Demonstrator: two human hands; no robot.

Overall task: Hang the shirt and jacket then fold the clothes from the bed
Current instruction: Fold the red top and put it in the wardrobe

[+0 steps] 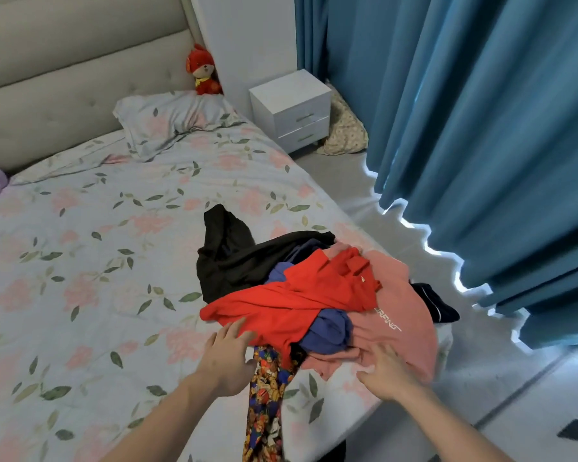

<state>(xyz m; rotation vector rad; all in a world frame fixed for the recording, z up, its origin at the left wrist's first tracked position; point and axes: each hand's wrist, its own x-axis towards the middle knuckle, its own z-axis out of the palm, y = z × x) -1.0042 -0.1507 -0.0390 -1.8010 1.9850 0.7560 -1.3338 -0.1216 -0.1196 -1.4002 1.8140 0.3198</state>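
Note:
A heap of clothes lies at the near right corner of the floral-sheeted bed (90, 261). It holds a red shirt (297, 301), a pink garment with white lettering (397, 315), a black jacket-like garment (227, 258), a blue piece (331, 328) and a dark navy piece (437, 305). A patterned colourful cloth (264, 401) hangs from the heap toward me. My left hand (229, 356) reaches with straight fingers to the red shirt's near edge. My right hand (386, 370) lies spread on the pink garment's near edge.
A floral pillow (171, 121) and a red plush toy (204, 71) sit at the padded headboard. A white two-drawer nightstand (292, 110) stands right of the bed, with blue curtains (481, 128) along the right and grey floor between.

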